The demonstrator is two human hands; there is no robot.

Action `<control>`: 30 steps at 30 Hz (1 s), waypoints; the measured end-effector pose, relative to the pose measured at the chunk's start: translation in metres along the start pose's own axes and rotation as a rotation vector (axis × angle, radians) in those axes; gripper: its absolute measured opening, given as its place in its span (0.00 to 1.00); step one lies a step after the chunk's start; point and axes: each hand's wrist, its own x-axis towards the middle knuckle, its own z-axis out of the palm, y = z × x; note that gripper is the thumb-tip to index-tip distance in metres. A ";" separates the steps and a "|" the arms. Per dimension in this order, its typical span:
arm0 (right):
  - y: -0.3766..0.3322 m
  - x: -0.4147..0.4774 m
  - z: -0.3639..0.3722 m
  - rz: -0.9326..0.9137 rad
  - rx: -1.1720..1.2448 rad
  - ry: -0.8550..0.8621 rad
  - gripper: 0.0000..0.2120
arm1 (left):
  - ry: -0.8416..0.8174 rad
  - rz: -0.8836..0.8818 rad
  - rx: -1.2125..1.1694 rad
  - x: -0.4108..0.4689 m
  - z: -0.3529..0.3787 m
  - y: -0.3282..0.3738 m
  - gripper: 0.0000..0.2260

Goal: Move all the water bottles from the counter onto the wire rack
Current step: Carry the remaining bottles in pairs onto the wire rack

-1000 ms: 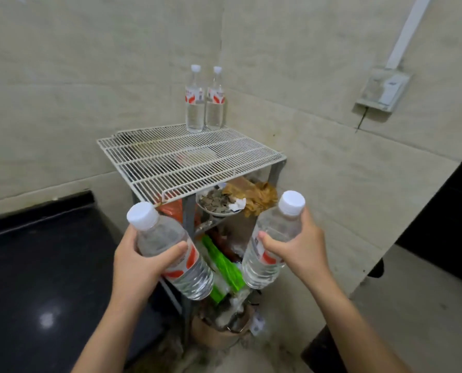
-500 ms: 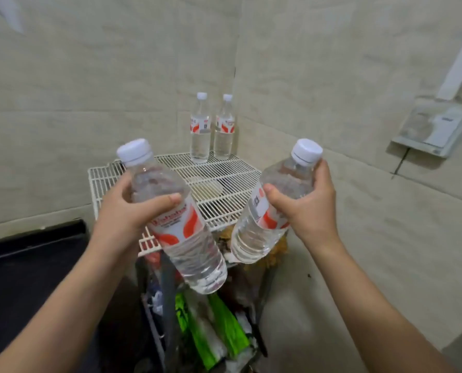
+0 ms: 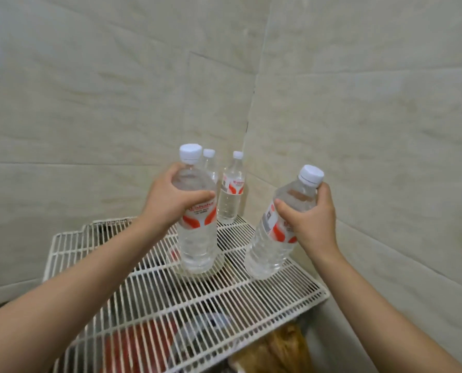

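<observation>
White wire rack as landmark. Left hand wrapped around upright bottle, base at rack centre. Two bottles at rack's back corner. Right hand gripping tilted bottle above rack's right edge.

I counted four water bottles: one in my left hand, upright over the middle of the wire rack; one in my right hand, tilted near the rack's right edge; and two standing side by side at its far corner, the left one mostly hidden. One rack, two hands.
</observation>
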 end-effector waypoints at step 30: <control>0.119 0.146 0.134 0.140 -0.066 -0.542 0.31 | 0.002 -0.160 0.427 0.134 0.073 -0.098 0.34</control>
